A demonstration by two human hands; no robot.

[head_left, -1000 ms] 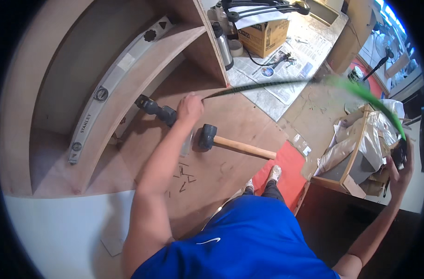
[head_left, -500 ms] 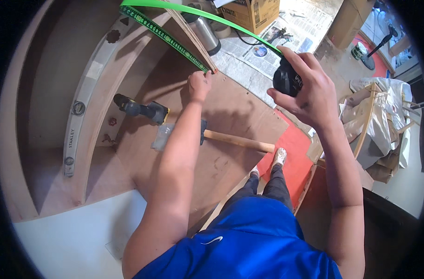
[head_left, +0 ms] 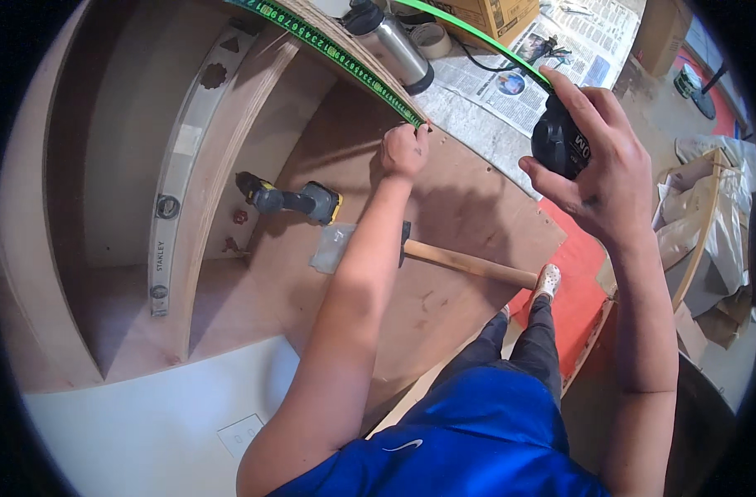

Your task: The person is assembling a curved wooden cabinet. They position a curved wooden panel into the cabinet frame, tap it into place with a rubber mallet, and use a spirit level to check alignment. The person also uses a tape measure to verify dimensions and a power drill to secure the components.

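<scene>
My right hand (head_left: 597, 170) is raised and wrapped around a black tape measure case (head_left: 560, 145). Its green blade (head_left: 345, 58) runs out in a loop and lies along the edge of a plywood cabinet panel (head_left: 229, 190). My left hand (head_left: 404, 149) pinches the blade against the panel's lower corner. Below my left forearm lie a hammer with a wooden handle (head_left: 469, 265) and a cordless drill (head_left: 291, 199) on the plywood floor sheet (head_left: 444, 215).
A long spirit level (head_left: 179, 174) rests on the cabinet panel. A steel flask (head_left: 390, 45), a tape roll (head_left: 432, 37), a cardboard box (head_left: 494, 16) and newspapers (head_left: 510, 83) lie behind. Red mat (head_left: 572, 290) and bagged clutter (head_left: 701, 232) are to the right.
My right hand swung in from the far right, bringing the tape measure case up in front. My left hand left the floor sheet and now holds the green blade at the panel's edge.
</scene>
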